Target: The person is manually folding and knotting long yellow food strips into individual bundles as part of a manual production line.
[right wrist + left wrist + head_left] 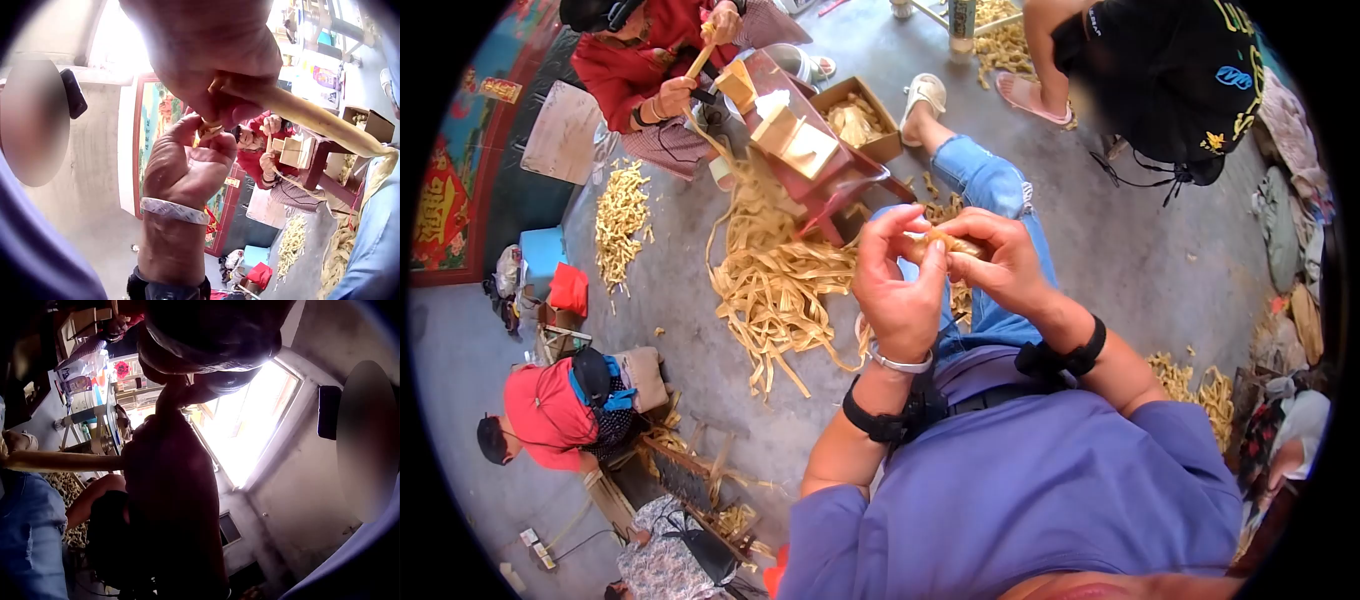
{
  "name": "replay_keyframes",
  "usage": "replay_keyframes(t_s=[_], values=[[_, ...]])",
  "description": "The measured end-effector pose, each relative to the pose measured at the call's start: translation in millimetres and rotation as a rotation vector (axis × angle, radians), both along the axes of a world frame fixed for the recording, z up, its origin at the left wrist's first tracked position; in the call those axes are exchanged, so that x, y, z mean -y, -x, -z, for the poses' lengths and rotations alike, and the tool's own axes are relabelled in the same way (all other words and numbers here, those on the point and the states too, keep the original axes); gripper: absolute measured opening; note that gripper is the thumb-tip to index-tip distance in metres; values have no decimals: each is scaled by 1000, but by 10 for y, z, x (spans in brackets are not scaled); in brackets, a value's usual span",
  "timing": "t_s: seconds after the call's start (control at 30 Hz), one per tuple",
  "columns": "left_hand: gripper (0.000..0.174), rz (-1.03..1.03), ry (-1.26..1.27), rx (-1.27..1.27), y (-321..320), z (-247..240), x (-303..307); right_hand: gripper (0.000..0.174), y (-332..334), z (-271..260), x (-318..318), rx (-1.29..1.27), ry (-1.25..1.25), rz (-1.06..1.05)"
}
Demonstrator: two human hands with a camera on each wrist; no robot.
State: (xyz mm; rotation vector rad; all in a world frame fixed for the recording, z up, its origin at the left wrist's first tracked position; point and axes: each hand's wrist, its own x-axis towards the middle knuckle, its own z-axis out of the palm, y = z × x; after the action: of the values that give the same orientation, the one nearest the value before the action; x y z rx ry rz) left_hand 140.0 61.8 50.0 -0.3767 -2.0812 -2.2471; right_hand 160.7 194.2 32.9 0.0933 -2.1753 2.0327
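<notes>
Both hands meet in front of the lap in the head view. My left hand [900,295], with a white bracelet at its wrist, pinches a pale yellow, ribbon-like strip [943,240] between thumb and fingers. From the other side my right hand [1010,265] grips the same strip, its fingers curled. In the right wrist view a long flat length of the strip [312,119] runs out from the right hand down toward the jeans, while a short folded bit shows at the left fingertips. The left wrist view is dark, but the strip [69,462] stretches sideways there.
A heap of long yellow strips [785,290] lies on the floor beside a red bench [835,205]. Short knotted pieces [622,215] form another pile. A cardboard box [885,145] stands behind. Other people sit around: one at the bench, one capped at right, two at lower left.
</notes>
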Motion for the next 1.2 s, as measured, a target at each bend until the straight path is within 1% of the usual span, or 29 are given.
replay_keyframes(t_s=[0.03, 0.07, 0.1, 0.17, 0.2, 0.27, 0.3, 0.33, 0.4, 0.43, 0.5, 0.57, 0.6, 0.67, 0.7, 0.73, 0.77, 0.83, 0.87, 0.97, 1.0, 1.1, 1.2], values=[[37, 9, -64, 29, 22, 0, -2, 21, -17, -26, -17, 59, 72, -25], [42, 22, 34, -38, 22, 9, -5, 16, -19, 1, -21, 130, 124, -12], [43, 35, 195, -196, -9, 19, -17, 16, -14, 27, -3, 98, 155, 31], [45, 33, 353, -447, -62, -28, -54, 14, 39, 104, 43, 22, 211, 111], [44, 23, 317, -409, -76, 18, -49, 15, 55, 180, 60, 19, 88, 122], [41, -1, 245, -337, -65, 165, -22, 16, 34, 200, 26, 60, 230, 35], [40, -6, 161, -245, -39, 206, -4, 16, 36, 159, 9, 82, 301, -12], [38, -10, 79, -149, -21, 231, 28, 16, 17, 71, -71, 342, 375, -133], [33, 1, -138, -1, 62, 245, 39, 16, 54, 86, -60, 205, 304, -130], [32, 25, -137, -18, 59, 221, 46, 16, 49, 98, -57, 141, 268, -126], [29, 67, -143, -52, 59, 158, 36, 15, 51, 91, -75, 119, 150, -79], [28, 69, -1, -213, 26, 153, 49, 14, 51, 87, -77, 94, 39, -30], [28, 71, 72, -294, 11, 153, 56, 13, 55, 98, -53, 93, 63, 2], [24, 7, 182, -337, -21, 147, 33, 12, 68, 113, 19, 90, 108, 66], [22, -23, 237, -359, -29, 147, 20, 12, 74, 103, 43, 106, 182, 61], [20, 1, 119, -185, -40, 193, 28, 11, 77, 81, 68, 122, 256, 56], [20, 19, 9, -108, -54, 202, 29, 11, 77, 56, 86, 139, 332, 49], [21, 56, -208, 41, -49, 221, 25, 10, 30, 20, 19, 264, 408, -2], [29, 120, -126, 61, -19, 216, 69, 10, -6, 21, -7, 335, 445, -25], [36, 324, -302, 392, 66, 188, 86, 12, 117, 138, 37, -180, -9, 192], [38, 358, -306, 395, 110, 204, 113, 14, 115, 125, 36, -169, -18, 182], [31, 434, -230, 370, 194, 192, 137, 15, 116, 177, 5, -135, -55, 173], [22, 435, -245, 372, 231, 263, 198, 14, 138, 184, -108, -158, 1, -32]])
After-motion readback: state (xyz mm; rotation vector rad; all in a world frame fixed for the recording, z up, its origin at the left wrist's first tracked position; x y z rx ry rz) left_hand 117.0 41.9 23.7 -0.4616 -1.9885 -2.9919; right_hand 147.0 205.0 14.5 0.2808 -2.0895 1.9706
